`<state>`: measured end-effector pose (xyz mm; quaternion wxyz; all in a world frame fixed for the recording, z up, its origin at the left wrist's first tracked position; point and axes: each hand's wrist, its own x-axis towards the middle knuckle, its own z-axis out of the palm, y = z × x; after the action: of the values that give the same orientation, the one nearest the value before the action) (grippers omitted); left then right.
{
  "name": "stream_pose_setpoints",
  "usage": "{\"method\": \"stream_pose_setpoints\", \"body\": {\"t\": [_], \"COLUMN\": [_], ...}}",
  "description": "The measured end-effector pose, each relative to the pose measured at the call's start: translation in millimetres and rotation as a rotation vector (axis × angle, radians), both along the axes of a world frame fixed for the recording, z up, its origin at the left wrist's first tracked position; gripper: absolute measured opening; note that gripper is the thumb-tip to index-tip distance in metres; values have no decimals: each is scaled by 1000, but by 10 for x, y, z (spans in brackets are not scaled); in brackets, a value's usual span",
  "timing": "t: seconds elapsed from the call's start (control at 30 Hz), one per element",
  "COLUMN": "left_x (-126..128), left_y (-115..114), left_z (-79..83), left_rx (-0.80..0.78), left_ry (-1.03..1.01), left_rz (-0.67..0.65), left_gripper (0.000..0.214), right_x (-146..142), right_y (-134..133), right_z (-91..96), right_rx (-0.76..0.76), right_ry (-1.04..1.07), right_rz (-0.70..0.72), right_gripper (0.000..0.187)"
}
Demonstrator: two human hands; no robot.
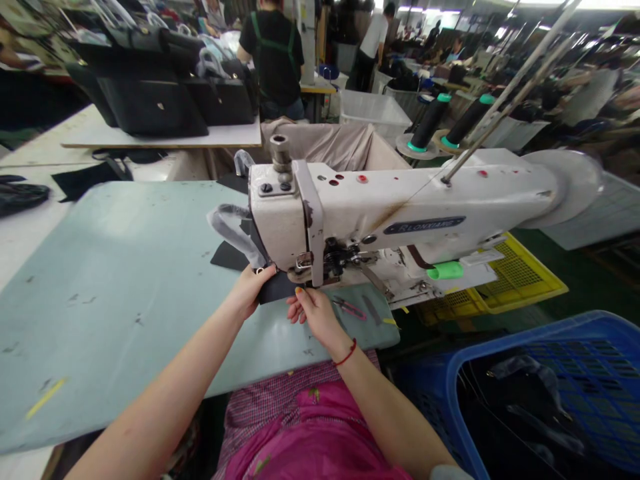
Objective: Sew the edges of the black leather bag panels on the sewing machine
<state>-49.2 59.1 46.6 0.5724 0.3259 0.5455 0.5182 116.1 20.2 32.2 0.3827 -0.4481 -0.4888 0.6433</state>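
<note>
Workroom: a busy factory floor, with a sewing machine [380,207] on a pale green table [115,287].
Left hand [250,291]: closed on a black panel [276,288] just in front of the machine's head.
Right hand [314,313]: pinching the same panel beside the left hand, near the needle area.
Panel handling: it looked thin, soft and light, probably best taken by its edges.
Blue crate [500,340]: right of the machine, holding dark soft material [530,407].
Yellow crate [520,280]: beneath the machine's far end, partly hidden.
</note>
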Motion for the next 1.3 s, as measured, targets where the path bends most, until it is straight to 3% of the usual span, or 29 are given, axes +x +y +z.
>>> {"method": "stream_pose_setpoints", "body": {"t": [0.13, 0.23, 0.33, 0.57, 1.3], "left_x": [-119, -196, -223, -197, -241], "left_y": [-176, -223, -198, -184, -108], "left_z": [10, 22, 63, 104, 95], "left_rx": [-283, -375, -364, -271, -230], "left_ry": [-54, -80, -50, -10, 23], "left_rz": [-145, -235, -283, -258, -290], "left_gripper": [48, 44, 42, 34, 34], "right_x": [-23, -38, -54, -109, -318], "right_y": [-15, -40, -80, -153, -112], "right_z": [-13, -2, 38, 123, 92], "right_rx": [30, 55, 65, 8, -92], "right_ry": [-44, -74, -80, 6, 93], "right_rz": [-33, -73, -113, -201, -317], "right_gripper": [53, 52, 50, 47, 50]}}
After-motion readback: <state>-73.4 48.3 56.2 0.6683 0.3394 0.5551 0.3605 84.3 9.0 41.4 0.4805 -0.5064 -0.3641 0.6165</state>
